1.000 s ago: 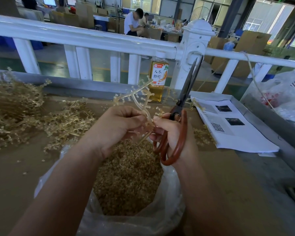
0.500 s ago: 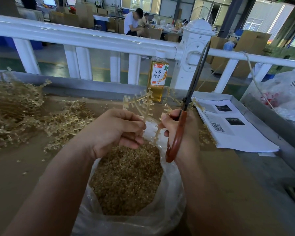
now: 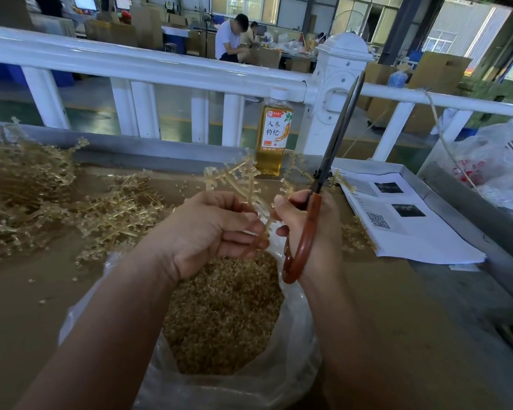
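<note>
My left hand [image 3: 211, 232] holds a pale golden plastic sprue branch [image 3: 237, 179] above an open clear plastic bag [image 3: 293, 344] full of small golden pieces. My right hand [image 3: 311, 232] grips a pair of scissors [image 3: 335, 143] by their red-brown handles, with the dark blades together and pointing up and slightly right. Its thumb and fingertips touch the lower stem of the branch close to my left fingers. Both hands hover over the bag's mouth.
A heap of golden sprue branches [image 3: 36, 196] covers the brown table at left. A bottle of yellow drink [image 3: 274, 137] stands by the white railing [image 3: 160, 69]. Printed sheets [image 3: 397, 220] lie at right, beside a plastic bag [image 3: 498, 170]. People sit far behind.
The scissors swung from leaning left-up to nearly upright, handles turned edge-on. The branch shifted in my left hand and stands more upright. My hands barely moved otherwise.
</note>
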`<state>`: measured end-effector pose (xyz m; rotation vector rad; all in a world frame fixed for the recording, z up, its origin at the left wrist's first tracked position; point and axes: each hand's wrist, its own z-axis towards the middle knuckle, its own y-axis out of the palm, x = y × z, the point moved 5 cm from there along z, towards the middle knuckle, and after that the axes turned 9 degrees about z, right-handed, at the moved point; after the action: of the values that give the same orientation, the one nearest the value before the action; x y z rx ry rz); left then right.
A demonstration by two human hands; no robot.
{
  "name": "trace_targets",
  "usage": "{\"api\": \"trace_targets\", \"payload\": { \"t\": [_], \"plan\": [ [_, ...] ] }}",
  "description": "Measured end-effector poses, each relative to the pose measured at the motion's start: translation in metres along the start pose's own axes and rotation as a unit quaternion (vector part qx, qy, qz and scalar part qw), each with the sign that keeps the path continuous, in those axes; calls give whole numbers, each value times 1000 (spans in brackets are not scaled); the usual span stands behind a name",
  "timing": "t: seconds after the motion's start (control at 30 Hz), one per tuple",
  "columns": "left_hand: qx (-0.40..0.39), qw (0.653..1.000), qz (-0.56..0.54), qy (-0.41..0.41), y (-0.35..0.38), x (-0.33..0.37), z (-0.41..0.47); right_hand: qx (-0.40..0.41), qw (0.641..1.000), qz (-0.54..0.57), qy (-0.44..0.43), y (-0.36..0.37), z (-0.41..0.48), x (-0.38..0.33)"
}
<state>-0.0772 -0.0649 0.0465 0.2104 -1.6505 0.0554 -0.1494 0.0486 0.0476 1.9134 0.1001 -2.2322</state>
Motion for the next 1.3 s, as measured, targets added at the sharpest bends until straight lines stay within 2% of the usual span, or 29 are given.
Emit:
{"api": "trace_targets", "payload": {
  "t": [0.1, 0.33, 0.43, 0.6, 0.73, 0.9, 1.03, 1.3],
  "plan": [
    [25, 999, -22, -1, -2, -2, 2, -10, 1000, -21, 11, 0, 0, 1],
    [147, 986, -58, 49, -19, 3, 4, -50, 998, 33, 34, 3, -4, -1],
    [185, 977, -77, 68, -28, 4, 4, -109, 993, 21, 29, 7, -10, -7],
    [211, 968, -94, 99, -34, 5, 4, -236, 969, -53, 56, 22, -23, -4],
    [237, 955, -125, 125, -38, 8, 2, -297, 948, -103, 48, 27, -27, -2],
    [267, 943, -103, 171, -44, 15, -3, -365, 909, -195, 42, 33, -29, 6],
    [305, 927, -105, 192, -49, 16, -7, -397, 889, -219, 59, 34, -32, 12],
    [308, 927, -118, 181, -59, 15, -10, -414, 870, -258, 67, 31, -35, 10]
  ]
}}
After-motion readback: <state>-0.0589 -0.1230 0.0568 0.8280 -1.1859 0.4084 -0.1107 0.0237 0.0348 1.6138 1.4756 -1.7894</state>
